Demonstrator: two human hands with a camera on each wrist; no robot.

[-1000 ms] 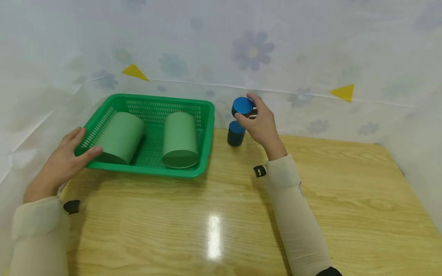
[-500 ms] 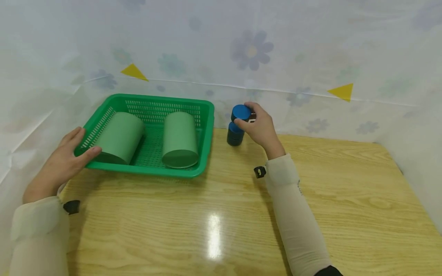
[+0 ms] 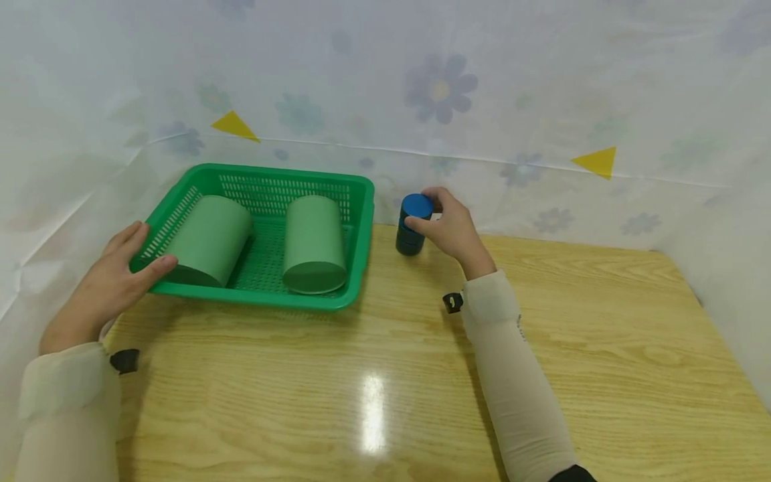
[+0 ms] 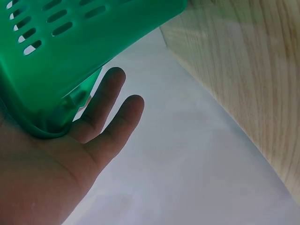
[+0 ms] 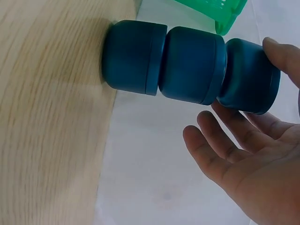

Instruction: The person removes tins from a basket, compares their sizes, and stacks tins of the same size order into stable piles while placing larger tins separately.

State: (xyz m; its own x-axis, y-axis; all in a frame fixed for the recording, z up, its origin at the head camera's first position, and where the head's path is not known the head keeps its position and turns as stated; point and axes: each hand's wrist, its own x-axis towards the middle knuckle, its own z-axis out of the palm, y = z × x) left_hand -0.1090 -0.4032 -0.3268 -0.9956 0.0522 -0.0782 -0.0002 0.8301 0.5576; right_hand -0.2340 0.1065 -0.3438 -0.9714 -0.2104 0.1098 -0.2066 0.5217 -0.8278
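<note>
Three dark blue screw-top jars stand in an upright stack, plainest in the right wrist view: a bottom jar [image 5: 131, 56], a middle jar [image 5: 190, 64] and a top jar [image 5: 246, 75]. My right hand [image 3: 454, 227] pinches the top jar between thumb and fingers; its other fingers spread loosely beside the stack. The top jar sits against the middle one, slightly tilted in the wrist view. At the front left corner of a green plastic basket [image 3: 259, 294], my left hand [image 3: 105, 288] grips the rim, thumb over the edge. Two of its fingers [image 4: 117, 122] extend below the rim.
Two light green cylinders, a left one [image 3: 211, 237] and a right one [image 3: 314, 244], lie in the basket. The wooden table [image 3: 337, 375] ends at a white flowered cloth [image 3: 512, 100] behind. Two yellow triangles mark the cloth, one on the left [image 3: 233, 126] and one on the right [image 3: 597, 162].
My right hand has lowered the top jar down and slightly left onto the stack, still pinching it. The left hand and the basket stay where they were.
</note>
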